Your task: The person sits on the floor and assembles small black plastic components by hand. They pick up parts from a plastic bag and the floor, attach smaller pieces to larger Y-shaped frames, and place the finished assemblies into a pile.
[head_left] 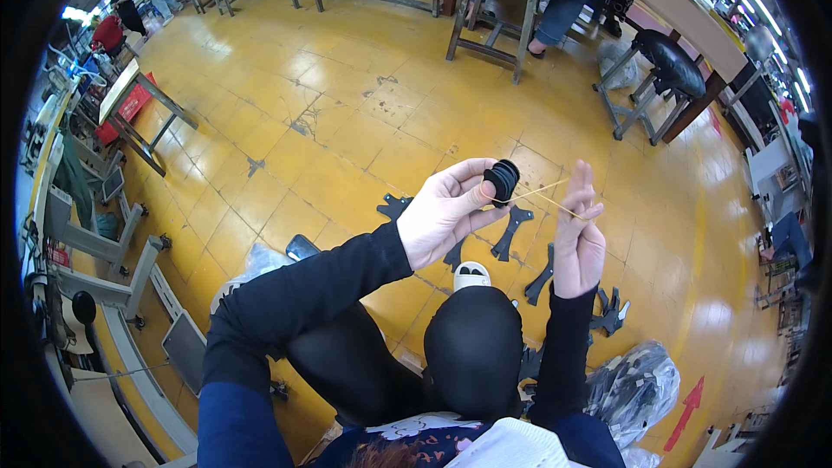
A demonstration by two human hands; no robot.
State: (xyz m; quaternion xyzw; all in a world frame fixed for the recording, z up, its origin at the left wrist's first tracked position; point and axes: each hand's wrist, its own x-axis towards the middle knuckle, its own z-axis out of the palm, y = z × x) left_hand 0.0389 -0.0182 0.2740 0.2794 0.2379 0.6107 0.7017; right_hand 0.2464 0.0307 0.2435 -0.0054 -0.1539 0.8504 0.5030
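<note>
My left hand [442, 215] grips a small stack of black, round, ridged pieces [502, 182] between thumb and fingers. A thin yellow rubber band [546, 198] runs from this stack to my right hand [579, 251] and crosses itself on the way. The fingers of my right hand hold the band's other end stretched, a little apart from the stack. Below both hands, several flat black pieces with flared ends [513, 232] lie on the floor.
A clear plastic bag of dark pieces [637, 390] lies on the tiled floor [329, 78] at the lower right. Wooden stools [498, 17] and a black-topped stool [667, 65] stand ahead. Metal frames [113, 243] line the left. Seated people are at the far side.
</note>
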